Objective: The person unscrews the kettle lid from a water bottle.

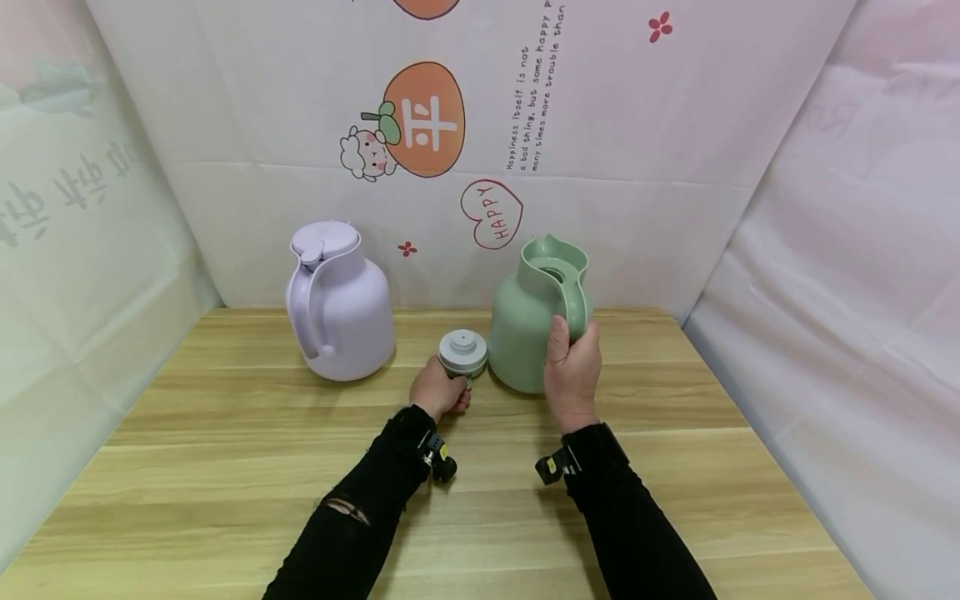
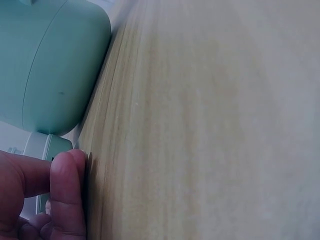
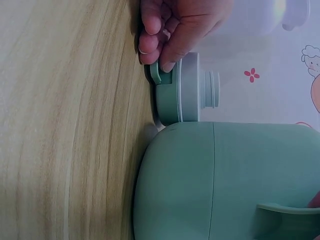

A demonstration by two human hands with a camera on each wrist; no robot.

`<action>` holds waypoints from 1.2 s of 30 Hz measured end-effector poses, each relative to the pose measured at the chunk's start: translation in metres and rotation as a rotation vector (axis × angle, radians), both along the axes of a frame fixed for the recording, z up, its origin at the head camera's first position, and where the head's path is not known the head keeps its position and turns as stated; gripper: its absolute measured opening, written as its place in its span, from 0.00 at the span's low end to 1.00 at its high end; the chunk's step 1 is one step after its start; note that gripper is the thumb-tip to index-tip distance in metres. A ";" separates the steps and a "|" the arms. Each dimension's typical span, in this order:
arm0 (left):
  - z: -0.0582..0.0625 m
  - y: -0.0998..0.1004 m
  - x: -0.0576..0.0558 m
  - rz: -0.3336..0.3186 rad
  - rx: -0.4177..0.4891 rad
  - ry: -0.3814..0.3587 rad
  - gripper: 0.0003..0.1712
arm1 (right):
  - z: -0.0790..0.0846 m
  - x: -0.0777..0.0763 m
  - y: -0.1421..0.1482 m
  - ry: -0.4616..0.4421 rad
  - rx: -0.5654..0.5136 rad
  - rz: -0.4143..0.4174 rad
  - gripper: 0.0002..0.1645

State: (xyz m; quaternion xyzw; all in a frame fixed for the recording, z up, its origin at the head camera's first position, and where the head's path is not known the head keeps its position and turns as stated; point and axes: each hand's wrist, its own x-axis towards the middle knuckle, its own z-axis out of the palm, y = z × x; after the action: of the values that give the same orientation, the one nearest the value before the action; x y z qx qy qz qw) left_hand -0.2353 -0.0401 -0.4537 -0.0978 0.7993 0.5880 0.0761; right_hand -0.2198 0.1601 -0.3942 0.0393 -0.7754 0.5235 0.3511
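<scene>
At the table's middle my left hand pinches the small lever of a green and grey jug lid between thumb and fingers. The lid is upside down, its grey stopper pointing up and its green top close over the wood, as the right wrist view shows. Just right of it stands a green thermos jug, upright, its mouth uncovered. My right hand grips the lower part of the jug's handle, thumb upward. In the left wrist view the fingers partly hide the lid beside the jug's base.
A lilac thermos jug with its lid on stands at the back left, handle toward the front left. The wooden table ends at a printed white cloth behind, and more cloth hangs at both sides.
</scene>
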 end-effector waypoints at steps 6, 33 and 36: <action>0.000 0.000 0.003 0.006 -0.006 0.007 0.13 | 0.002 0.004 0.001 -0.034 0.000 0.016 0.36; 0.046 -0.057 0.091 -0.034 -0.987 0.877 0.35 | -0.002 0.046 -0.004 0.397 0.384 -0.208 0.33; 0.043 -0.063 0.100 -0.005 -1.073 0.981 0.37 | -0.009 0.060 -0.015 0.365 0.508 -0.124 0.32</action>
State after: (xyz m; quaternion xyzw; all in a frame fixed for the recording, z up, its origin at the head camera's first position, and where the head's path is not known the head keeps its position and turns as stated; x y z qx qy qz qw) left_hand -0.1349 -0.1027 -0.4104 0.1551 0.9200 0.0910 -0.3482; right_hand -0.1602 0.1447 -0.4033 0.1715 -0.8064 0.2748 0.4947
